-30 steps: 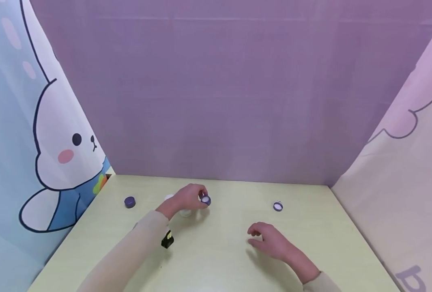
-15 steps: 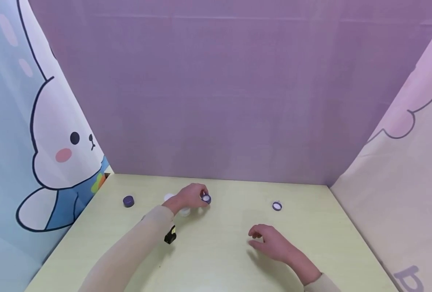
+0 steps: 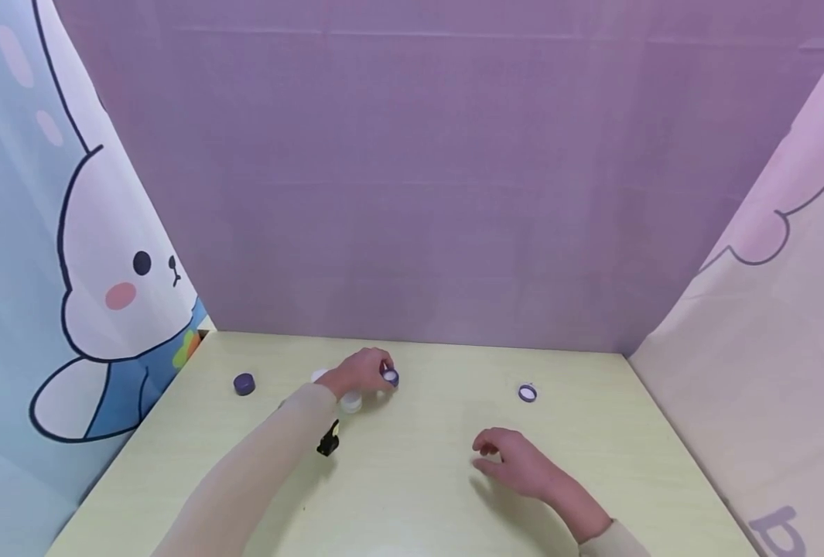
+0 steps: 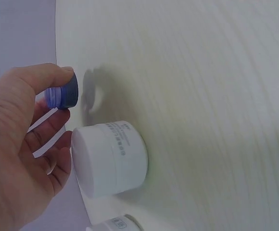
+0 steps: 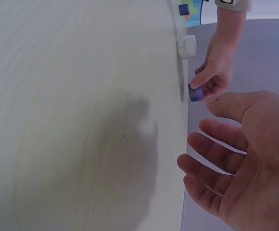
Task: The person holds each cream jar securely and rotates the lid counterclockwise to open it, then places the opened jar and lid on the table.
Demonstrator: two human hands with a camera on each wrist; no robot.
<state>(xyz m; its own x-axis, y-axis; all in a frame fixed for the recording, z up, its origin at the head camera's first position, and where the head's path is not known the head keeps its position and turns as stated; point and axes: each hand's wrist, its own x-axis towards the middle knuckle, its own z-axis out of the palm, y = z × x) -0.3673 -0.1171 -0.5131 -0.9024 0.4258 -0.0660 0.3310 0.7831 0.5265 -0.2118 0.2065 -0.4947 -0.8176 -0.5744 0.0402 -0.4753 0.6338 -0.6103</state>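
My left hand [image 3: 361,373] pinches a small round purple cap [image 4: 62,94] between thumb and fingers, held above the table. In the head view the cap's pale inner side faces the camera. Below that hand stands a white jar [image 4: 109,159] with grey print on its side, and the loosely bent lower fingers come right up to its lid in the left wrist view. A second white jar [image 4: 118,224] is partly cut off by the frame edge. My right hand [image 3: 516,464] hovers over the table with fingers loosely bent and nothing in it.
On the pale table [image 3: 412,495], a purple cap [image 3: 244,384] lies at the back left. A purple-rimmed ring-like piece with a white middle [image 3: 527,393] lies at the back right. A purple cloth [image 3: 418,193] hangs behind the table, with printed cloths at both sides.
The left forearm has turned and shifted slightly, showing more of the white jar beneath it. The left hand keeps its pinch on the purple cap; the right hand stays almost still.
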